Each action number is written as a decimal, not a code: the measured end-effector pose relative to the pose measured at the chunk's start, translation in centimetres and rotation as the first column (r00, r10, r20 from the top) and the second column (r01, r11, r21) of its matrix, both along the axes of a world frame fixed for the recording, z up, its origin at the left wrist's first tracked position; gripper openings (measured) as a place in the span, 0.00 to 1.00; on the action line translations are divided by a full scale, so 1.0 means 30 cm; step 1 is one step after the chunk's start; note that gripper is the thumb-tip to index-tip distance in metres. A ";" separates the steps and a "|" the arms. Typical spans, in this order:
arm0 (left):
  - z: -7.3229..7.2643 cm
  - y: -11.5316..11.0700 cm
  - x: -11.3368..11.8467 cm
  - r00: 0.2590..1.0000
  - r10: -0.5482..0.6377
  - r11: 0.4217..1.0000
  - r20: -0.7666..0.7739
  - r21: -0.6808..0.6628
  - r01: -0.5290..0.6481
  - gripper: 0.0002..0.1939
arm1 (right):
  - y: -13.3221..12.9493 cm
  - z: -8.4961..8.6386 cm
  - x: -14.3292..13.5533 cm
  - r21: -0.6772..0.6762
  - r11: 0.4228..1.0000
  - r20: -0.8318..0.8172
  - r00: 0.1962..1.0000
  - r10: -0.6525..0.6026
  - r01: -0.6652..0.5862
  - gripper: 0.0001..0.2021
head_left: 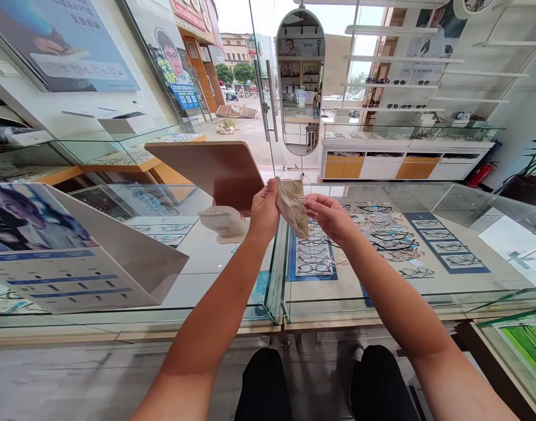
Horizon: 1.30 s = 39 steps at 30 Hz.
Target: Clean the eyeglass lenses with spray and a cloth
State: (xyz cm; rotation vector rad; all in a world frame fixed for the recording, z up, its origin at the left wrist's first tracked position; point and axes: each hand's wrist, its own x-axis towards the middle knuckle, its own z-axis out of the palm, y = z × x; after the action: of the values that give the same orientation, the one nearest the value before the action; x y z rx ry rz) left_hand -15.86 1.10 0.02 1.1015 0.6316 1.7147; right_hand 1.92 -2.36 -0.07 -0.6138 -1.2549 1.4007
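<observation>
Over the glass counter, my left hand (266, 211) is closed on a crumpled beige cloth (294, 207), with the thumb on top. My right hand (329, 217) pinches at the cloth's right edge, thumb against fingers. A thin curved wire outline, like an eyeglass rim, shows just above the cloth, but I cannot clearly make out what the right fingers grip. Beneath my hands, rows of eyeglasses (314, 268) lie on a display board inside the counter. More eyeglasses (393, 240) are spread to the right of my right hand.
A brown-backed panel on a white stand (224, 222) is left of my hands. A desk calendar (75, 257) stands at the left. The counter's glass edge (276, 292) runs toward me. An oval mirror (300, 82) and a glass door are ahead; a fire extinguisher (480, 174) stands far right.
</observation>
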 end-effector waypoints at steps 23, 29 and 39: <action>0.007 -0.053 -0.064 0.405 0.701 0.669 -0.587 0.738 -0.088 0.33 | 0.020 0.053 0.132 0.095 0.989 0.233 0.968 0.089 -0.114 0.12; 0.007 -0.057 -0.065 0.405 0.716 0.640 -0.568 0.766 -0.057 0.33 | 0.025 0.056 0.155 0.124 0.982 0.322 0.942 0.099 -0.145 0.11; -0.010 -0.050 -0.058 0.430 0.824 0.539 -0.369 0.744 -0.394 0.34 | -0.016 0.028 0.106 0.626 0.569 0.059 0.696 -0.716 0.533 0.16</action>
State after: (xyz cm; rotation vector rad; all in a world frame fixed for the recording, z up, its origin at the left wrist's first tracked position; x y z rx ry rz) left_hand -17.59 -0.41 -0.28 2.2409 1.2041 2.2071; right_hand 5.10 -2.85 0.78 -0.7731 -1.4101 0.2746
